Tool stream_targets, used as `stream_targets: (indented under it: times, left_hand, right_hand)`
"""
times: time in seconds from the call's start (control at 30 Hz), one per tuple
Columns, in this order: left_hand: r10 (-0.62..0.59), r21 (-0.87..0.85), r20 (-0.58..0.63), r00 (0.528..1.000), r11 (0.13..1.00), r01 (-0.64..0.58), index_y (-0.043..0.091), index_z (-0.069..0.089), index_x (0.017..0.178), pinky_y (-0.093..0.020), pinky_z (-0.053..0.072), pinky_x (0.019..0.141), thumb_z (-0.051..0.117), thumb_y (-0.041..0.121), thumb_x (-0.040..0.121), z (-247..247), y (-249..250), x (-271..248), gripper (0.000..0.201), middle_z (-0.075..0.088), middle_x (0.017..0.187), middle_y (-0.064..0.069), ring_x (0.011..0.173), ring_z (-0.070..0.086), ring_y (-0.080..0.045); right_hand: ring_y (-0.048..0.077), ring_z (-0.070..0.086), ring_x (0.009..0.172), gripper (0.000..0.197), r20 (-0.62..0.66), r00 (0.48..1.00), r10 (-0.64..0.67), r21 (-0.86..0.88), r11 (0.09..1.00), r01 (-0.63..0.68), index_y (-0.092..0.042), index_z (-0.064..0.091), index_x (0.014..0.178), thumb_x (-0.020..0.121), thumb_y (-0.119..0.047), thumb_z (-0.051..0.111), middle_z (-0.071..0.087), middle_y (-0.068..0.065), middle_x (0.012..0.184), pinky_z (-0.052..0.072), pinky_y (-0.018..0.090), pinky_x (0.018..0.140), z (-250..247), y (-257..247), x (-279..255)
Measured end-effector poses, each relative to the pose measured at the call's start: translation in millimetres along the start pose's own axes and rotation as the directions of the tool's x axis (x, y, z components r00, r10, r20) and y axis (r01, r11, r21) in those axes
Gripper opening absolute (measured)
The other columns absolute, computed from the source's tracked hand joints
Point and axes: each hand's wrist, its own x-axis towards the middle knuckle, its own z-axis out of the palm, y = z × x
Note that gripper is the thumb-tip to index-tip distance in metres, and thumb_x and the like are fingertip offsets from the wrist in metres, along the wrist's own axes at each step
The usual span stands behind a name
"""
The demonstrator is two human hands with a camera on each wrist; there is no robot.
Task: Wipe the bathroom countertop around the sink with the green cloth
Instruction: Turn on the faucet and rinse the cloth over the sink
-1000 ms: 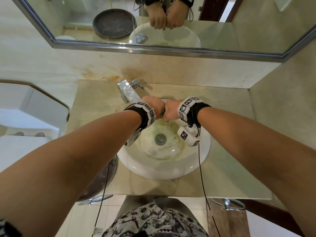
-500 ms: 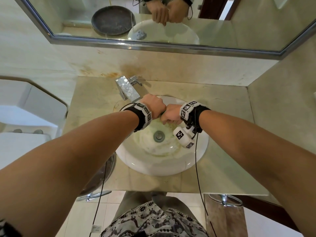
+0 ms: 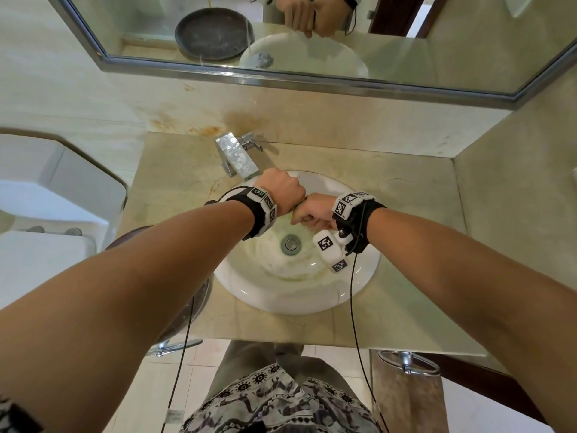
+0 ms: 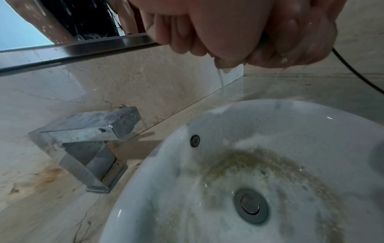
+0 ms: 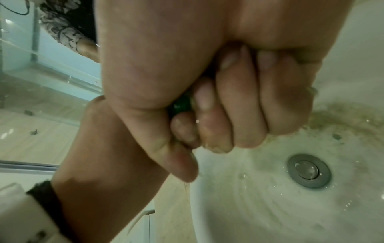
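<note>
Both my hands are clenched side by side above the white sink (image 3: 281,301), fists touching. My left hand (image 3: 282,190) sits just in front of the faucet (image 3: 237,159); my right hand (image 3: 312,212) is to its right, above the drain (image 3: 291,244). The green cloth (image 5: 180,105) is squeezed inside the fists, and only a dark green sliver shows between my right fingers (image 5: 228,106) and palm. Water drips (image 4: 221,78) from the left hand (image 4: 207,32) toward the basin (image 4: 166,180). The beige countertop (image 3: 175,170) surrounds the sink.
A dark round tray (image 3: 193,307) lies on the counter's left, mostly under my left forearm. A mirror (image 3: 312,42) hangs above the backsplash. A side wall (image 3: 515,198) closes the counter's right end. A white fixture (image 3: 46,198) stands at left. Brownish residue lines the basin (image 4: 259,164).
The fists stay pressed together over the basin. My right fist has turned and dipped slightly. The green sliver seen between the fists a second ago is hidden in the head view now.
</note>
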Motion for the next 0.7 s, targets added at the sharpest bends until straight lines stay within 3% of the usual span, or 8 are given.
stream_targets:
  times: [0.17, 0.3, 0.47, 0.7]
  left_hand:
    - [0.005, 0.005, -0.025, 1.0, 1.0, -0.005, 0.02, 0.066, 0.104, -0.031, 0.042, 0.062, 0.038, 0.024, 0.1, 2.1, 5.1, -1.5, 0.029, 0.07, 0.097, -0.001, 0.089, 0.068, -0.028]
    - [-0.006, 0.008, -0.034, 0.999, 1.0, 0.006, 0.02, 0.066, 0.105, -0.03, 0.041, 0.063, 0.037, 0.025, 0.101, 2.5, 7.3, -2.3, 0.03, 0.07, 0.099, -0.001, 0.09, 0.067, -0.027]
    - [-0.05, 0.012, 0.003, 0.999, 0.999, 0.05, 0.021, 0.067, 0.101, -0.03, 0.042, 0.062, 0.04, 0.024, 0.1, 2.8, 7.6, -1.3, 0.028, 0.07, 0.097, -0.001, 0.088, 0.067, -0.027]
    - [-0.109, -0.015, 0.082, 0.991, 0.994, 0.11, 0.022, 0.067, 0.102, -0.031, 0.043, 0.062, 0.045, 0.031, 0.098, 4.9, 6.1, -3.0, 0.024, 0.068, 0.094, -0.001, 0.084, 0.065, -0.025]
  right_hand:
    - [0.015, 0.013, 0.048, 0.044, -0.004, 1.0, -0.008, 0.058, 0.998, 0.008, -0.024, 0.027, 0.046, 0.066, -0.022, 0.066, 0.021, 0.0, 0.05, 0.008, 0.036, 0.057, 6.9, 5.1, 1.5]
    - [0.014, 0.018, 0.044, 0.043, -0.078, 0.997, 0.012, 0.038, 0.999, -0.009, -0.024, 0.031, 0.045, 0.073, -0.017, 0.064, 0.027, -0.002, 0.047, 0.014, 0.028, 0.053, 6.8, 4.6, -2.6]
    - [0.014, 0.024, 0.041, 0.037, -0.141, 0.99, -0.013, -0.036, 0.999, 0.008, -0.021, 0.037, 0.051, 0.076, -0.015, 0.064, 0.032, -0.004, 0.044, 0.024, 0.021, 0.047, 7.5, 0.3, -6.2]
    - [0.017, 0.039, 0.045, 0.025, -0.203, 0.976, -0.073, -0.178, 0.983, 0.036, -0.018, 0.051, 0.056, 0.07, -0.026, 0.07, 0.046, 0.0, 0.052, 0.036, 0.022, 0.048, 9.3, -1.9, -5.9]
